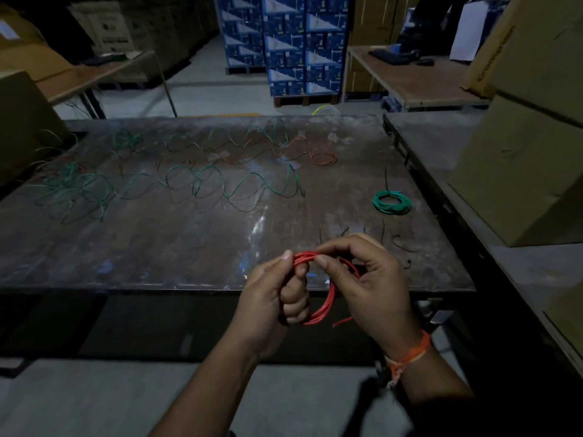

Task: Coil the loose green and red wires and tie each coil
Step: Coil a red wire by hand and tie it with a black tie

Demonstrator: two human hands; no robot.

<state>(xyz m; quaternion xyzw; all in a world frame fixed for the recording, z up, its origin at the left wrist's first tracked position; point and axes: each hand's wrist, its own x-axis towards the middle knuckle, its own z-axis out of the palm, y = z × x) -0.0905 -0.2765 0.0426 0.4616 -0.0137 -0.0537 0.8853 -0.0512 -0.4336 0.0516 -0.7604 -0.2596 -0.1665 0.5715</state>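
A red wire coil (326, 302) hangs between my two hands above the near edge of the dark table (157, 247). My left hand (274, 304) grips the coil's left side, thumb up against the strands. My right hand (369, 279) pinches the top of the coil with thumb and forefinger; a loose red end sticks out below. A tied green coil (392, 202) lies on the table to the right. Loose green wire (202, 187) snakes across the middle and left, and a loose red wire (315, 154) lies further back.
Several black ties (386, 181) lie on the table's right part, near my hands and the green coil. Large cardboard boxes (520, 152) stand on a bench at right, another box (22, 121) at the left edge. Stacked blue cartons (284, 42) stand behind.
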